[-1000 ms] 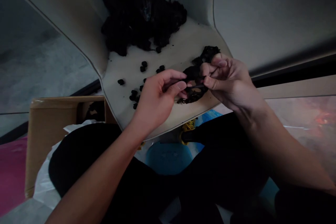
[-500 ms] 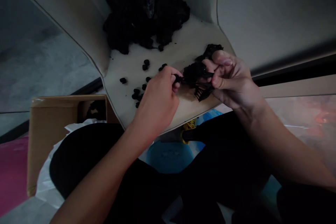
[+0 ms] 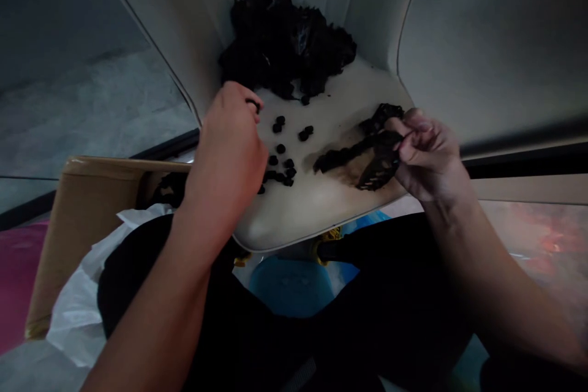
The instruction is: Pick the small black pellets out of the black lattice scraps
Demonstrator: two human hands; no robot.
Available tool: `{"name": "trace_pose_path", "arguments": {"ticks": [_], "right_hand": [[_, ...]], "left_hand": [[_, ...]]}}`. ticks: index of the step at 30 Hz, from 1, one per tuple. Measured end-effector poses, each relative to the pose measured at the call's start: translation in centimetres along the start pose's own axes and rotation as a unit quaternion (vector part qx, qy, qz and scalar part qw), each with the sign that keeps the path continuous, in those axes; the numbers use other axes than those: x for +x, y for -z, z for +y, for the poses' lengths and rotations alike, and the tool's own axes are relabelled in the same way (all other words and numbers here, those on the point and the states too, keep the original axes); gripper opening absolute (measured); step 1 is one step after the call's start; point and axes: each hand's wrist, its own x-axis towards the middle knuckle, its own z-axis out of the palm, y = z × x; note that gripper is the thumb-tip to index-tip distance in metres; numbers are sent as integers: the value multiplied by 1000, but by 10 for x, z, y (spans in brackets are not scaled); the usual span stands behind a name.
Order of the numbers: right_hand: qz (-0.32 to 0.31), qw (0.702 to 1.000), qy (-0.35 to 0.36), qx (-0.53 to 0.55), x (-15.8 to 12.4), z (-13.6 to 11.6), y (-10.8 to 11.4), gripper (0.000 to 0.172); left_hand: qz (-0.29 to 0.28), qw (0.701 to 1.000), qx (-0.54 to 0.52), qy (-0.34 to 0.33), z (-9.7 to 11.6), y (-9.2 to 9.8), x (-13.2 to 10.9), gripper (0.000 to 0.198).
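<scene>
My left hand (image 3: 232, 144) is closed over the left side of the light seat, with a small black piece (image 3: 252, 104) pinched at its fingertips; its exact kind is too dark to tell. On the right, my right hand (image 3: 427, 144) pinches a black lacy strip (image 3: 379, 162) that hangs and spreads leftward over the seat. Between the hands lie several small round black pieces (image 3: 281, 149), some in pairs. Behind them sits a heap of dark crumpled material (image 3: 280, 43), partly glossy.
The pale chair seat (image 3: 294, 220) has high upholstered sides. An open cardboard box (image 3: 87, 220) with white plastic (image 3: 78, 312) stands at the left, dark material inside. Below the seat is a blue object (image 3: 291, 285), between black-clothed legs (image 3: 367, 318).
My left hand has moved left and away from the black lacy strip, carrying a small black piece. My right hand keeps its pinch on the strip. The view has shifted slightly.
</scene>
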Motion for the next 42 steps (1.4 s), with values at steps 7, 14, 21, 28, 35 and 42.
{"name": "trace_pose_path", "arguments": {"ticks": [7,14,21,28,35,42], "right_hand": [[1,999,-40,-22,9,8,-5,68],[-13,998,-38,-56,12,11,-12,60],[-29,995,-28,-88,17,6,-23,54],[-37,994,-20,-106,24,2,-34,56],[-65,994,-23,-84,23,6,-24,52],[-82,991,-11,-105,20,5,-14,45]], "left_hand": [[-108,992,-34,-52,-20,-7,-2,20],[-183,974,105,-81,-29,-13,0,23],[-125,990,13,-59,-3,-18,32,12],[-32,998,45,6,19,-70,75,22],[-36,992,115,21,21,-79,79,29],[-114,990,63,46,-3,-3,70,20]]}}
